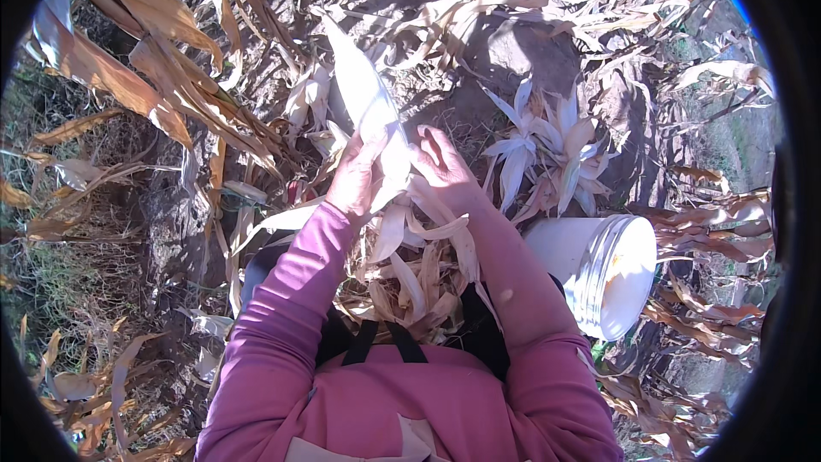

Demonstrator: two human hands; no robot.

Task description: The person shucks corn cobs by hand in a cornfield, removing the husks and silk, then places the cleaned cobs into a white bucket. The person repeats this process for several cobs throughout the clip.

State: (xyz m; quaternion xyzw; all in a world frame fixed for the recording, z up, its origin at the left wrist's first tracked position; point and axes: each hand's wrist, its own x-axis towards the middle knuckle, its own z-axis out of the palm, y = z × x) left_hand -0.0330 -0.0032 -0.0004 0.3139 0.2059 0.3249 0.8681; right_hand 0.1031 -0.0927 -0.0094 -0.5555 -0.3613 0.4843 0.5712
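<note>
A large ear of corn in its pale husk [363, 85] points up and away in front of me, its upper part bright in the sun. My left hand [355, 173] is closed around its lower left side. Against the lower right side lies my right hand [445, 167], fingers curled in at the husk; their tips are partly hidden. Loosened husk leaves [389, 231] hang beneath both hands. More dry husks [419, 291] are heaped between my legs, close to my body.
To my right a white bucket [556, 248] lies tipped, its mouth facing right, with something yellowish inside. Beyond it sits a cluster of opened pale husks [552, 150]. Dry corn stalks and leaves [162, 77] stand at left; more litter covers the soil ahead.
</note>
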